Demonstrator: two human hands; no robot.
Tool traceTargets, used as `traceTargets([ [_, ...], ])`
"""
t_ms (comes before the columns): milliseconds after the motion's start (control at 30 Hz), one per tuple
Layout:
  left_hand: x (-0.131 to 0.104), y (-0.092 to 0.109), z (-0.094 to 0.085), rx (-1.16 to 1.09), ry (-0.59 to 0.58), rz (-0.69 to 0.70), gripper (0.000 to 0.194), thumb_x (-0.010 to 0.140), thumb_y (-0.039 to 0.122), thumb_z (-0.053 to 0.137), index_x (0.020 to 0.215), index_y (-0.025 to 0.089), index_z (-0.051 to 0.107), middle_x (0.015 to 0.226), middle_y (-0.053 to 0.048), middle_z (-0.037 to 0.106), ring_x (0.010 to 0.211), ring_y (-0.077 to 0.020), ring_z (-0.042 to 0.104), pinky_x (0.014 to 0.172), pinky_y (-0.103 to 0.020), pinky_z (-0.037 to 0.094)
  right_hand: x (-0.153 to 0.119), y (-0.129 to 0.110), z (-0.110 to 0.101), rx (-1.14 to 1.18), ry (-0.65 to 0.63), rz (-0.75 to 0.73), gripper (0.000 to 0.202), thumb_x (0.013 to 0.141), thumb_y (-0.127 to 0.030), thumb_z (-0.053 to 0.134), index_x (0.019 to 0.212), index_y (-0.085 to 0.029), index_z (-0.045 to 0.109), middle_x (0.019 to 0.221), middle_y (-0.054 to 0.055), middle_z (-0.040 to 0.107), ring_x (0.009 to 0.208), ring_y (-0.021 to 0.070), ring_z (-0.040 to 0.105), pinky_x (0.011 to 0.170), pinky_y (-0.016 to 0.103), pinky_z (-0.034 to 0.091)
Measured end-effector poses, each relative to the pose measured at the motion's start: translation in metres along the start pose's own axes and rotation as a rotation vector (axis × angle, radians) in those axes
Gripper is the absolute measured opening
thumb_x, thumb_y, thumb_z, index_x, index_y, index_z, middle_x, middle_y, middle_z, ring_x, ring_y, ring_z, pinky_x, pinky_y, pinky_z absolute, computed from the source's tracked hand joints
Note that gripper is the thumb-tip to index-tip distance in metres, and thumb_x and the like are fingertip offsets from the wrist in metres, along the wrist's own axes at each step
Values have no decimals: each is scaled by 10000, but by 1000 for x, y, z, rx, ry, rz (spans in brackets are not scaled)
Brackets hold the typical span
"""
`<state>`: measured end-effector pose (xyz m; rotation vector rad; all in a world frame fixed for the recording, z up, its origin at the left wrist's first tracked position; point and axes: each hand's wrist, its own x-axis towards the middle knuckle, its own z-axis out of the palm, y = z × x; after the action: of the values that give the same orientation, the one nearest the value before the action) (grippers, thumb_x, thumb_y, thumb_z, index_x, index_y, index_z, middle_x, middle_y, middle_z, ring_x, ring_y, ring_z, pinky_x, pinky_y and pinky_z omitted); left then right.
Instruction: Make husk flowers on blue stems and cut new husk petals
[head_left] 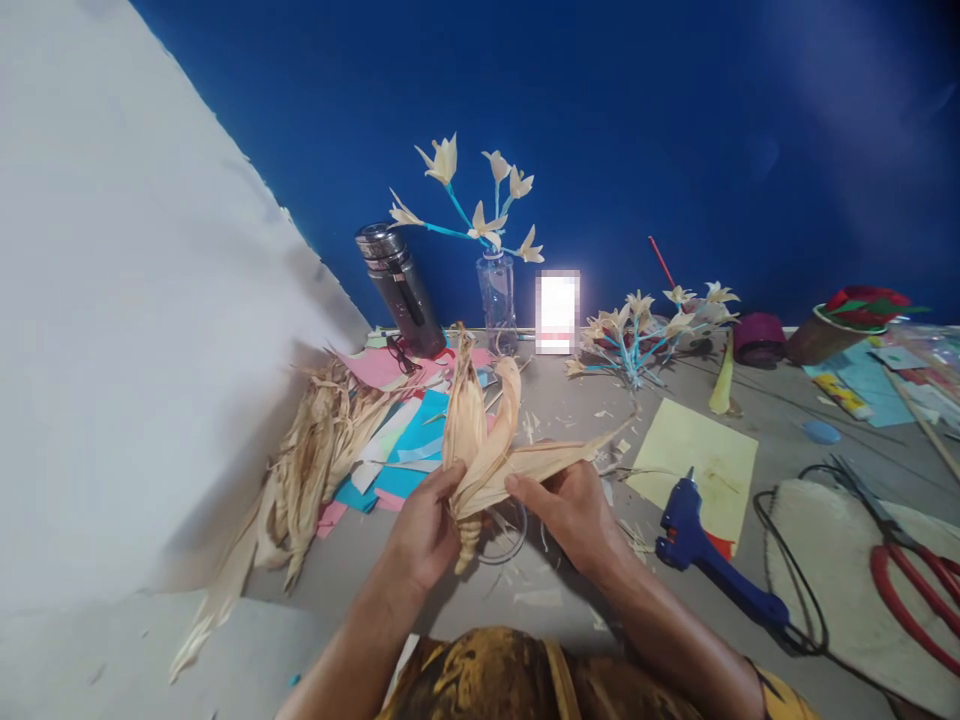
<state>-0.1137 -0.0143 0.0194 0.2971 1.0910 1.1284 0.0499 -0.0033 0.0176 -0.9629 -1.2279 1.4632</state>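
Between my hands is a dry corn husk [484,455], pale tan, with its leaves spread apart and a knobbly stub at the bottom. My left hand [426,525] is closed around its base on the left side. My right hand [574,510] pinches one leaf that stretches out to the right, thumb on top. Behind the left hand lies a bundle of more dry husks [311,450]. A blue glue gun [709,560] rests to the right of my right hand, by a yellow paper sheet [709,450].
Red-handled scissors [892,540] lie at the right. At the back stand a dark flask [405,295] and a clear bottle [496,300] holding husk flowers [484,222]. More flowers [637,335] lie right of a bright pixelated patch. Coloured paper [420,435] and husk scraps cover parts of the table.
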Motion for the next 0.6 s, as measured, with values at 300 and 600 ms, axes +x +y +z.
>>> traceTargets([
  [300,-4,-4,2,120,-117,165,325,702,312,847,931,127,708,772,-59,727,605,-143,659,546,-221,527,-1,4,1,-76,24,41,502,598,-305,863,1017,-196,609,926,37,696,693,154,605,551,246,472],
  [600,-5,-10,10,209,-128,88,304,715,270,807,956,109,713,763,-62,721,567,-130,619,536,-237,519,-6,6,-6,-77,95,-73,248,702,-351,820,865,-195,716,865,48,729,793,226,661,752,343,527],
])
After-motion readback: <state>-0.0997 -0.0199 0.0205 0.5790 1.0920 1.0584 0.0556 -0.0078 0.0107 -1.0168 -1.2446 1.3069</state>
